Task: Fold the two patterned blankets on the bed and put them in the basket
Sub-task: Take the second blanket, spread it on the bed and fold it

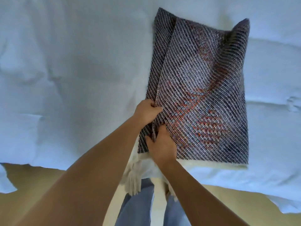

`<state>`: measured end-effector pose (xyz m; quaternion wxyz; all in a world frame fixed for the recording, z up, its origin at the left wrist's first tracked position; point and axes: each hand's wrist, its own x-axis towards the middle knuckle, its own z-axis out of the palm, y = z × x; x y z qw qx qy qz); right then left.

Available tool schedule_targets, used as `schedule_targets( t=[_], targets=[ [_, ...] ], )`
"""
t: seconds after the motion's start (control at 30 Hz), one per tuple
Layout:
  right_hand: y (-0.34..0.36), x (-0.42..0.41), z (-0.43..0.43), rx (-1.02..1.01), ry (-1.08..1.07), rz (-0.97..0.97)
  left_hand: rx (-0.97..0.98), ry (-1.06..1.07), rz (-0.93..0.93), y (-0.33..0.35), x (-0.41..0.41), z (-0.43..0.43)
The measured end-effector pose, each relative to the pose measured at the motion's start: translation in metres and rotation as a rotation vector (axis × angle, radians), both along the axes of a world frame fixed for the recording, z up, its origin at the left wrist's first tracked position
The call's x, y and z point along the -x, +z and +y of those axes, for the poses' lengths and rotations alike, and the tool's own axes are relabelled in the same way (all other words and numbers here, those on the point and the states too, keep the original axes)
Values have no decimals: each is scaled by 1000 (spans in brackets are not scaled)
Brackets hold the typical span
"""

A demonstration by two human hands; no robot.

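Observation:
A dark patterned blanket with diagonal stripes and a cream fringe lies partly folded on the bed, right of centre. My left hand grips its left folded edge about halfway down. Just below, my right hand lies on the blanket near its lower left corner, with fingers tucked into the fold. The blanket's far right corner stands up a little. The cream fringe hangs over the bed's near edge. I see only this one blanket, and no basket is in view.
The bed is covered by a pale, wrinkled white sheet that fills most of the view. Its near edge runs across the bottom, with tan floor below it. My legs in blue jeans stand against the bed.

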<state>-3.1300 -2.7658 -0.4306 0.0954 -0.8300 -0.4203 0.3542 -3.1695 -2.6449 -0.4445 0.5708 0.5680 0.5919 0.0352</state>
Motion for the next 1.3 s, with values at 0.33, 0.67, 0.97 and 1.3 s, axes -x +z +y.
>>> schedule_targets(
  t=[0.33, 0.67, 0.97, 1.3],
  targets=[
    [9, 12, 19, -202, -129, 248, 11, 281, -79, 7, 20, 7],
    [-10, 22, 3, 7, -48, 336, 106, 73, -19, -5, 37, -4],
    [10, -52, 60, -174, -23, 282, 102, 94, -97, 10, 2, 33],
    [5, -160, 166, -190, 49, 118, 225, 238, -154, 22, -98, 138]
  ],
)
